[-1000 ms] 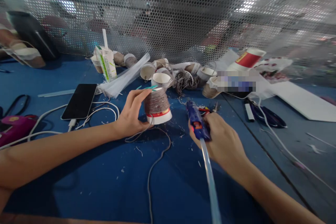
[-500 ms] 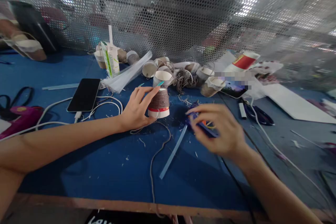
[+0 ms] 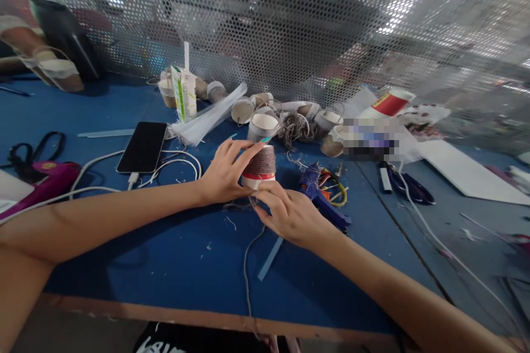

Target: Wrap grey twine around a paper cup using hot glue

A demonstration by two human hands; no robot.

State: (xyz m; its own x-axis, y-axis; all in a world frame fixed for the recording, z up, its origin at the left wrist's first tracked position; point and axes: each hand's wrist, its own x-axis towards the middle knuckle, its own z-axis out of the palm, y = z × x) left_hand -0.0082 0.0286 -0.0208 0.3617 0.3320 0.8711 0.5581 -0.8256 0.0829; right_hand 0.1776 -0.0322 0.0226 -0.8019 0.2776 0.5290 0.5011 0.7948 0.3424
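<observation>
A paper cup [image 3: 263, 163], upside down and wrapped in grey-brown yarn over a red and white band, is held on the blue table. My left hand [image 3: 229, 170] grips it from the left, fingers over its top and side. My right hand [image 3: 290, 214] is closed at the cup's lower rim, fingertips pinched where the loose yarn [image 3: 247, 273] leaves the cup. That yarn runs down to the table's front edge. Part of a translucent glue stick [image 3: 270, 260] shows below my right hand. Beside that hand lies a blue glue gun [image 3: 321, 196].
A phone [image 3: 143, 147] with a white cable and a magenta glue gun [image 3: 53, 179] lie left. Wrapped cups, a carton [image 3: 184, 94] and a bundle of glue sticks [image 3: 209, 116] stand behind. Scissors [image 3: 414, 187] and white card [image 3: 472, 171] are right.
My right hand has moved left from over the blue glue gun to the cup's lower rim and closed on the yarn there. My left hand still holds the cup. The view has shifted slightly.
</observation>
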